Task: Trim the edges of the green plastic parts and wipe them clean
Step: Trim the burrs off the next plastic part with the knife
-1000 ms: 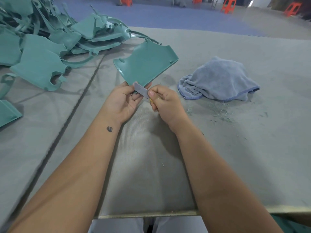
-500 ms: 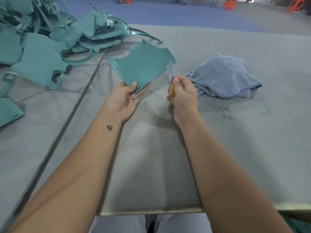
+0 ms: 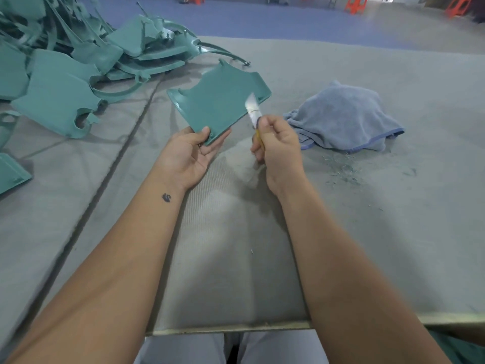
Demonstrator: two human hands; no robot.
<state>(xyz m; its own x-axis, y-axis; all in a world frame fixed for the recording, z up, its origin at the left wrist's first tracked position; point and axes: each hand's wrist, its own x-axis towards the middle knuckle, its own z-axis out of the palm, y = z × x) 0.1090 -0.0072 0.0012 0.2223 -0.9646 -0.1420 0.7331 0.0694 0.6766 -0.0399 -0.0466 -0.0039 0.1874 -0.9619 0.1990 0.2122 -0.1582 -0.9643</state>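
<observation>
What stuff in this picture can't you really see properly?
Head view only:
- Thin pale blade: blurred by motion, so its edge and exact contact with the flat green plastic part are unclear.
- Yellow handle: mostly hidden inside the right hand.
- Part's near corner: covered by the left hand.
- Pile of green plastic parts: cut off by the left edge.
- Crumpled blue-grey cloth: hides whatever lies under it.

From my feed, the room as I log it:
- Worktop (image 3: 393, 232): wide, covered in grey matting, with a dark seam (image 3: 110, 174) running diagonally on its left side and a pale metal edge strip (image 3: 236, 327) along the near side.
- Floor (image 3: 262, 19): blue near the worktop, grey farther right.
- Stools (image 3: 354, 3): orange-red plastic, several standing along the far side.
- Light: soft, even, low shadow.
</observation>
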